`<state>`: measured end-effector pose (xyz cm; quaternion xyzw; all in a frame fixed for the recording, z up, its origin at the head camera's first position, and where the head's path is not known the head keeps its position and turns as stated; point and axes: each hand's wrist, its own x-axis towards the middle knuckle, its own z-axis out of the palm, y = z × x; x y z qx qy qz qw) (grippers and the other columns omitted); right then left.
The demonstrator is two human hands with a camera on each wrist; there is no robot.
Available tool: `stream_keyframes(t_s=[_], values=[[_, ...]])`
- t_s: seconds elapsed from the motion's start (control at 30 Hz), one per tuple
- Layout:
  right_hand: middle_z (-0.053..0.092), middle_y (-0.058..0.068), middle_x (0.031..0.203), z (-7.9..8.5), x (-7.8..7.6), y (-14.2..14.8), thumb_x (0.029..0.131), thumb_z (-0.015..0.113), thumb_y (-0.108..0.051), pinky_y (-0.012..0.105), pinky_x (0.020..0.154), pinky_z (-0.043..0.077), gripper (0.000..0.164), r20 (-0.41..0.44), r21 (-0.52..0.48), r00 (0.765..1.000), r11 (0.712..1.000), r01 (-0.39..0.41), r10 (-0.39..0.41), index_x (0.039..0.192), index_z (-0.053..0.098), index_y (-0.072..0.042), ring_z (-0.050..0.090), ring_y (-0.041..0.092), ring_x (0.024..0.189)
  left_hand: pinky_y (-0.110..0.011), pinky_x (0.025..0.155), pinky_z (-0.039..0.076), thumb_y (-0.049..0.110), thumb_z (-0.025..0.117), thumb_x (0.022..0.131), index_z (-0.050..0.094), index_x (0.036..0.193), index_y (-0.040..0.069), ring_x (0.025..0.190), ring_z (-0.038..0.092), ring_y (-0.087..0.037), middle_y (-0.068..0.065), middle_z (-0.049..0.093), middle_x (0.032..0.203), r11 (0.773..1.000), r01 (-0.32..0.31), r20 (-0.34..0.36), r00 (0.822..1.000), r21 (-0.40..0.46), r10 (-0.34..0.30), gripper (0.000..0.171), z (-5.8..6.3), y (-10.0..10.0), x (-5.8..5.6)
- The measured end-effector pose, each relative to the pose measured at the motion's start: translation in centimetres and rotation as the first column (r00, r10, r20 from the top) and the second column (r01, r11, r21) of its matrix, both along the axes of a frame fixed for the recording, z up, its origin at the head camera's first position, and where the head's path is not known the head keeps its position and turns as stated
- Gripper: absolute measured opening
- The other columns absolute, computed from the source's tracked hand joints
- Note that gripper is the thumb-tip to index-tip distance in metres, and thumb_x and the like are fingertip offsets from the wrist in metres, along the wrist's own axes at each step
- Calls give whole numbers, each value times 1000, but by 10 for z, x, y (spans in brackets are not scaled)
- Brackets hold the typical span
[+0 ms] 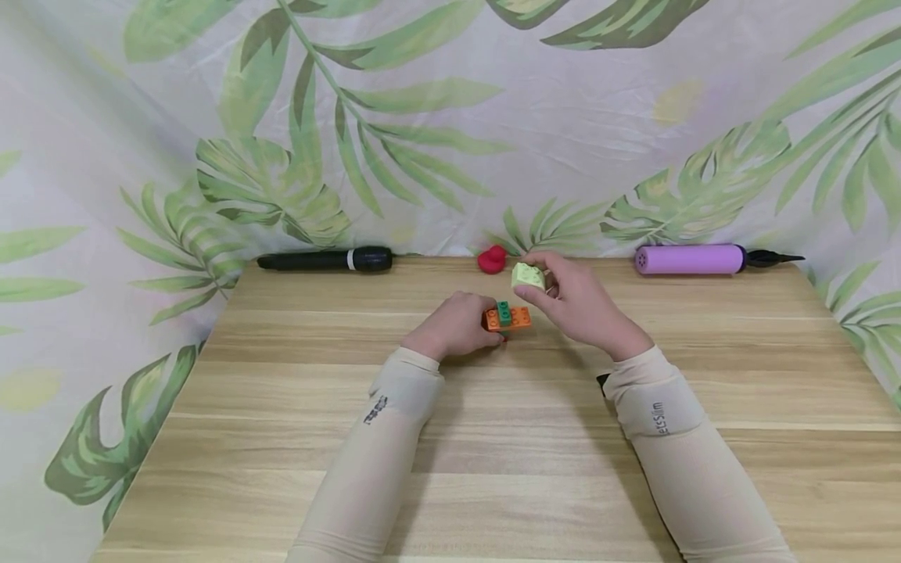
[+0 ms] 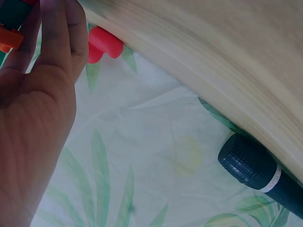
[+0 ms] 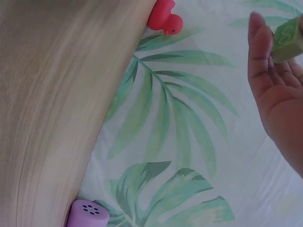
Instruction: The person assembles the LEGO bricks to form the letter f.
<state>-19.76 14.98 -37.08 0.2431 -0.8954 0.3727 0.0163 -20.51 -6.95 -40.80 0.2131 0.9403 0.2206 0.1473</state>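
My left hand (image 1: 456,324) holds a small stack of toy building bricks by its left end, over the table. A long orange brick (image 1: 521,317) in the stack carries a small green brick (image 1: 504,313) crosswise on top. Dark green and red pieces of the stack show at the left wrist view's corner, partly hidden by the fingers. Just to the right and farther back, my right hand (image 1: 583,306) pinches a pale green toy block (image 1: 528,275) between thumb and fingers. Raised marks show on this block (image 3: 287,41) in the right wrist view. The block and the stack are apart.
A red rubber duck (image 1: 492,259) sits at the table's back edge, behind the hands. Along that edge lie a black microphone (image 1: 324,259) on the left and a purple hand pump (image 1: 690,259) on the right. Leaf-printed cloth (image 1: 422,141) hangs behind the wooden table (image 1: 296,438).
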Motion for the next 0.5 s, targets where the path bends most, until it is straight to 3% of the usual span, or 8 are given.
stream_keyframes(t_s=[0.1, 0.27, 0.5], values=[[69, 9, 105, 0, 1, -2, 103, 73, -29, 39, 78, 55, 43, 50, -11, 999, 1000, -1, 2, 137, 61, -8, 65, 25, 91, -34, 86, 52, 31, 81, 95, 71, 110, 11, 91, 62, -20, -1, 70, 96, 1000, 3, -2, 1000, 3, -3, 27, -1, 0, 0], [68, 12, 122, -1, 2, -6, 102, 73, -21, 45, 89, 59, 41, 109, -2, 992, 998, -57, 57, 139, 62, -5, 69, 29, 106, -33, 86, 54, 31, 82, 95, 72, 110, 10, 90, 64, -19, -1, 71, 97, 1000, 8, -14, 1000, 4, -8, 28, -1, -1, -1], [71, 11, 126, -3, 5, -7, 98, 78, -17, 46, 94, 59, 39, 86, 83, 990, 989, -121, 114, 134, 68, -5, 68, 27, 110, -32, 84, 52, 30, 81, 95, 71, 109, 11, 89, 63, -19, -1, 70, 97, 1000, 22, -28, 999, 1, -22, 26, -2, -1, -1]])
